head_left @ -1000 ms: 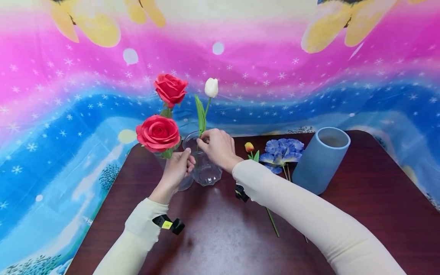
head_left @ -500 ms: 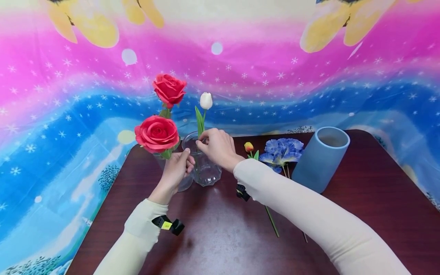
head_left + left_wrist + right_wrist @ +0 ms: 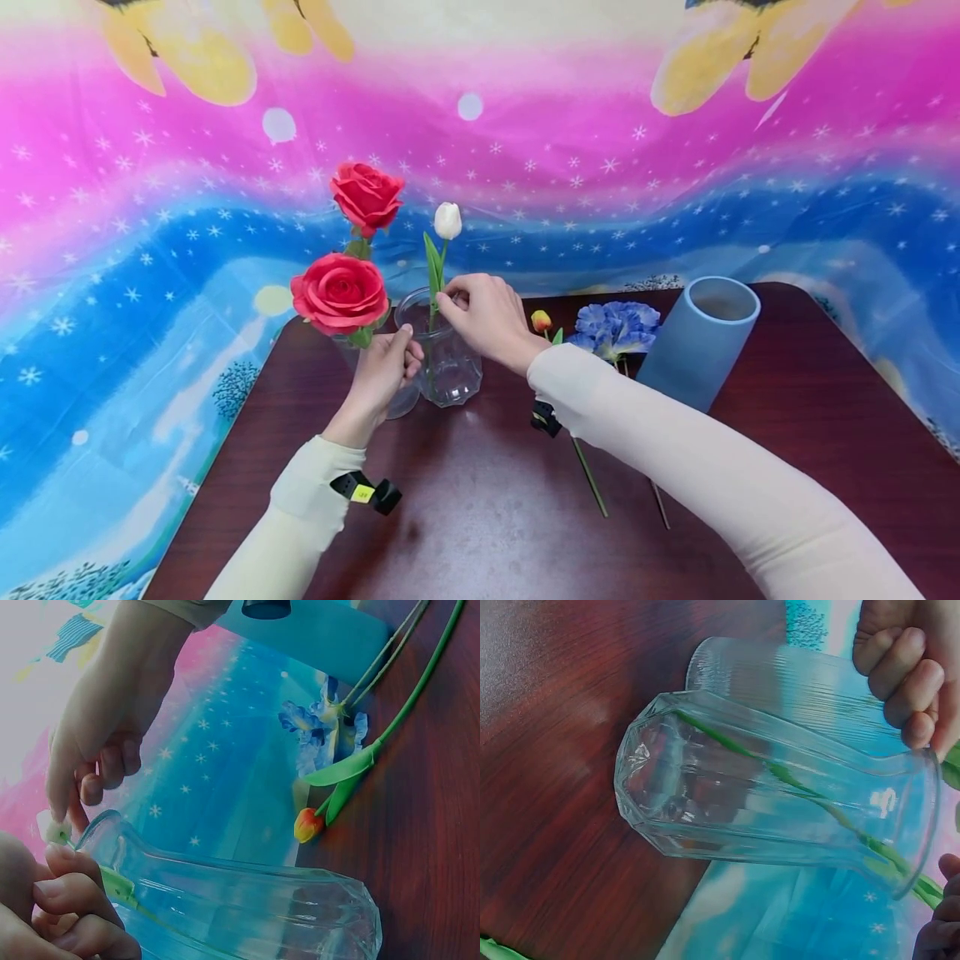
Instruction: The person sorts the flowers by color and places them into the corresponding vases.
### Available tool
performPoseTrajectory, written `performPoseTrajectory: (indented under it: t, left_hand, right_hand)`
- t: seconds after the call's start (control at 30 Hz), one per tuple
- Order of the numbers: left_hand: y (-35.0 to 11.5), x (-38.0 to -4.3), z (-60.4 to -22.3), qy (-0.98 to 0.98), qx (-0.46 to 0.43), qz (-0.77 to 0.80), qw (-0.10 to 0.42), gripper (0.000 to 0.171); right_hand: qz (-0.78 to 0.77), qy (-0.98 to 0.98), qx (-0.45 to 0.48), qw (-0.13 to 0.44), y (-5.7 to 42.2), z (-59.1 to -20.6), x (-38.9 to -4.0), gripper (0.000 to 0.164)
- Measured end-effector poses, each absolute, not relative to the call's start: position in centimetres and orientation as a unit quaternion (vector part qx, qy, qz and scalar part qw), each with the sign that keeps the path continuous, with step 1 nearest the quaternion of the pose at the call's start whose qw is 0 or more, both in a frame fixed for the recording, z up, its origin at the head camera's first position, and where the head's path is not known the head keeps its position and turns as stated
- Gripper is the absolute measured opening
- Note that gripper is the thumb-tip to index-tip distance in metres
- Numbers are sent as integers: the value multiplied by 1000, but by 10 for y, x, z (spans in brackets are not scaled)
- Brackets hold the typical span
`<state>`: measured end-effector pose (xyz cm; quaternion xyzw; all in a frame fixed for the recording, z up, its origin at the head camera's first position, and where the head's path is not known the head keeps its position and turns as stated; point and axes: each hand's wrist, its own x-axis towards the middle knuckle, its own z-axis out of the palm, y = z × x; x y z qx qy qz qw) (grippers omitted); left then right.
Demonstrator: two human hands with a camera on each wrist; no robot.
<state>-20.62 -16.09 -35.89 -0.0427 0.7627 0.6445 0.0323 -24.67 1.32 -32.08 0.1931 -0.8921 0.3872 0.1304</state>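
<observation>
In the head view, a white tulip (image 3: 447, 221) stands in a clear glass vase (image 3: 454, 377). Its green stem (image 3: 715, 735) slants down through the glass to the vase's base in the right wrist view. My left hand (image 3: 382, 367) pinches the vase rim at the left, with its other fingers curled. Just right of the tulip's leaves is my right hand (image 3: 487, 317), its fingers loosely bent and holding nothing. Two red roses (image 3: 340, 293) rise from a ribbed glass vase (image 3: 739, 671), which my left hand partly hides in the head view.
A tall blue vase (image 3: 697, 350) stands at the right of the dark wooden table (image 3: 480, 517). Blue flowers (image 3: 617, 327) and a small orange-yellow tulip (image 3: 541, 321) lie beside it, partly behind the right sleeve. A patterned cloth (image 3: 570, 150) hangs behind the table.
The white tulip has sunk lower into the clear vase. My right hand has let go of it and shifted slightly right. My left hand has stayed at the rim.
</observation>
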Motion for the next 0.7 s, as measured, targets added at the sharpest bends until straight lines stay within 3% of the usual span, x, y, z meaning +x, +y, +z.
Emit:
performPoseTrajectory:
  t: [0.7]
  left_hand:
    - [-161,-207,-362,761,-48,647,27,48]
  right_hand:
    - [379,-895,194,132,39,-321,-227,19]
